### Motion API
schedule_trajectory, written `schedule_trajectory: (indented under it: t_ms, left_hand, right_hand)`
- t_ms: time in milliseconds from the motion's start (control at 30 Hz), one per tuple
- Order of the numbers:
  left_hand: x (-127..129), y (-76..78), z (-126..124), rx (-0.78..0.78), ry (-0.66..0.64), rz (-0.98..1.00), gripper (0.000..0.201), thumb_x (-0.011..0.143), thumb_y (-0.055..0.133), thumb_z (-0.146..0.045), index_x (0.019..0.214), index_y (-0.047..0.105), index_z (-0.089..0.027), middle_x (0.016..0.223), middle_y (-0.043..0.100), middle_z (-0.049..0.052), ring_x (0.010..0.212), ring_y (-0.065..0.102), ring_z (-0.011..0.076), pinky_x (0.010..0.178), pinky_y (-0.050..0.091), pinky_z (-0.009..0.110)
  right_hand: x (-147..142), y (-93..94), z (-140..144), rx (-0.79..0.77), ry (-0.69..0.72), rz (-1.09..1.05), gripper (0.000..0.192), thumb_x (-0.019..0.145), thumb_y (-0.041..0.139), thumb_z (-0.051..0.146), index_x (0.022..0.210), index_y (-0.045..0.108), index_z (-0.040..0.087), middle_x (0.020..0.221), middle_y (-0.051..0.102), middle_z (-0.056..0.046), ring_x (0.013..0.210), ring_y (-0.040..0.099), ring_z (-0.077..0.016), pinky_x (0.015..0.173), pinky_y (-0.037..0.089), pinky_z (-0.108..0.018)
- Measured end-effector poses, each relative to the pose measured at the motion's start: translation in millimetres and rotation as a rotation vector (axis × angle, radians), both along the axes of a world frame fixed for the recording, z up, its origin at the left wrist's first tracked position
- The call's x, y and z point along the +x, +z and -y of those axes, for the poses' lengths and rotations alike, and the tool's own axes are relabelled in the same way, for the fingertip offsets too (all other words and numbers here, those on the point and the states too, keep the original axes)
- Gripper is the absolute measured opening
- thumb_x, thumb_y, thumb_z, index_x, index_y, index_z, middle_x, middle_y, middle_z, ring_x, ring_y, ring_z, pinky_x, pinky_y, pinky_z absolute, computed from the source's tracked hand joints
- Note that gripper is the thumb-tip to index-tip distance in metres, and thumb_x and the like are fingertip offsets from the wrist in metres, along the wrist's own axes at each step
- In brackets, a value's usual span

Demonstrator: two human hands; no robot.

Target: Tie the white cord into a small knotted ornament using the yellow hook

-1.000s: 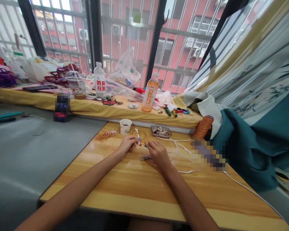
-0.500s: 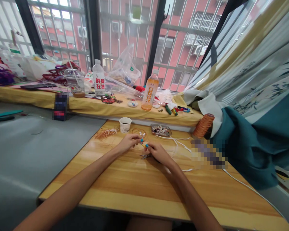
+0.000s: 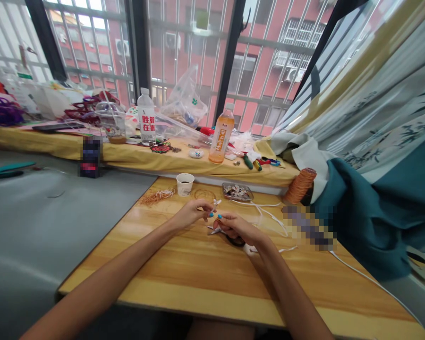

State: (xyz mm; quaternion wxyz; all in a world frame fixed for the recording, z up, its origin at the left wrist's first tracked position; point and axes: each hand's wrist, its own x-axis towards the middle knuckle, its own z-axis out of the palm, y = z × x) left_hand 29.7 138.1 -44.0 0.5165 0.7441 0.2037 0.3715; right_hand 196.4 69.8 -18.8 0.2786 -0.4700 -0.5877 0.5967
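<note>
Two hands are meeting over the wooden surface (image 3: 198,274). Left hand (image 3: 189,215) is pinching a small white piece (image 3: 216,204), fingers pressed together on it; a sec ago it was standing upright, now it's tipping toward the right hand (image 3: 235,225). Right hand has dropped nearer the scissors (image 3: 219,230) w/ fingers curled; can't tell what it's gripping. Cup (image 3: 184,184) and tray (image 3: 237,192) are sitting just beyond.

Left hand (image 3: 190,215) and right hand (image 3: 238,226) pinch a small white piece (image 3: 216,204) over the wooden table (image 3: 198,274).
</note>
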Motion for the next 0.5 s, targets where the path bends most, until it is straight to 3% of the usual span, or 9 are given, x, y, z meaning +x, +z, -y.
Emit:
schedule_trajectory:
  t_ms: [133, 233, 367, 433, 500]
  left_hand:
    - [0.4, -0.4, 3.4, -0.010, 0.016, 0.003, 0.012, 0.064, 0.056, -0.020, 0.070, 0.061, -0.011, 0.068, 0.056, 0.001, 0.059, 0.050, 0.0088, 0.055, 0.042, 0.020]
    - [0.9, -0.8, 4.1, -0.047, 0.070, 0.022, 0.012, 0.064, 0.056, -0.022, 0.067, 0.061, -0.011, 0.064, 0.055, 0.000, 0.056, 0.049, 0.0084, 0.053, 0.042, 0.020]
    - [2.8, -3.7, -0.5, -0.165, 0.154, 0.042, 0.017, 0.061, 0.060, -0.028, 0.065, 0.060, -0.012, 0.060, 0.055, -0.001, 0.050, 0.049, 0.0075, 0.051, 0.041, 0.020]
    - [3.8, -4.8, -2.5, -0.241, 0.167, 0.047, 0.020, 0.058, 0.063, -0.030, 0.064, 0.060, -0.011, 0.058, 0.055, -0.001, 0.049, 0.048, 0.0074, 0.050, 0.041, 0.021]
    - [4.7, -4.9, -2.9, -0.302, 0.143, 0.068, 0.024, 0.056, 0.066, -0.032, 0.067, 0.061, -0.011, 0.061, 0.058, 0.000, 0.052, 0.049, 0.0083, 0.053, 0.043, 0.022]
  right_hand:
    - [-1.2, 0.2, 2.0, -0.083, 0.032, -0.086, 0.020, 0.075, 0.044, 0.037, 0.081, 0.044, 0.019, 0.046, 0.023, 0.012, 0.032, 0.013, -0.0022, 0.032, 0.009, -0.015]
    - [-6.4, -6.2, 0.0, 0.034, -0.038, 0.031, 0.021, 0.080, 0.034, 0.038, 0.081, 0.042, 0.019, 0.048, 0.039, 0.008, 0.030, 0.026, -0.0036, 0.032, 0.017, -0.016]
    - [-14.4, -18.7, -5.7, 0.586, -0.258, 0.457, 0.022, 0.081, 0.038, 0.035, 0.089, 0.047, 0.017, 0.077, 0.057, -0.003, 0.054, 0.051, -0.0103, 0.046, 0.034, -0.021]
    - [-15.8, -23.3, -7.3, 0.855, -0.309, 0.716, 0.017, 0.080, 0.042, 0.028, 0.091, 0.050, 0.017, 0.084, 0.058, -0.005, 0.070, 0.054, -0.0140, 0.056, 0.036, -0.023]
    - [-14.7, -25.4, -7.4, 1.011, -0.283, 0.922, 0.016, 0.082, 0.039, 0.025, 0.089, 0.052, 0.017, 0.083, 0.059, -0.006, 0.074, 0.054, -0.0155, 0.058, 0.034, -0.023]
